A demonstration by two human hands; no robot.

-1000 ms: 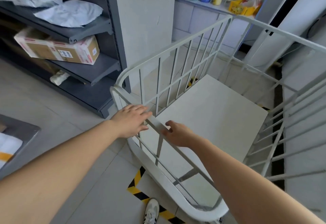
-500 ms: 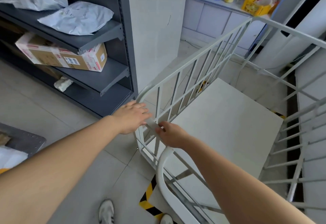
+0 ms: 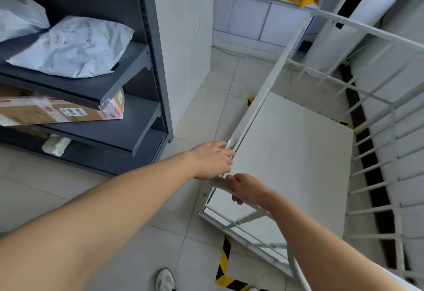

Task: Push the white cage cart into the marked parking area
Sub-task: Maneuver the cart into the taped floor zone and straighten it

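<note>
While both arms reach forward, left hand [image 3: 212, 159] and right hand [image 3: 246, 188] clasp the white cage cart [image 3: 291, 153] rail.

Parcel stockrm: steel shelving [image 3: 128, 98] w/ mailers [image 3: 75, 47] (taped floor [image 3: 223, 258]).

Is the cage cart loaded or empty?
Empty: the white cage cart's floor panel shows bare, nothing lying on it.

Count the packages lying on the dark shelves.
4 in view: a white mailer bag and another at the left edge on the upper shelf, a cardboard box below, a small white bundle on the lowest. More may lie outside the frame.
</note>
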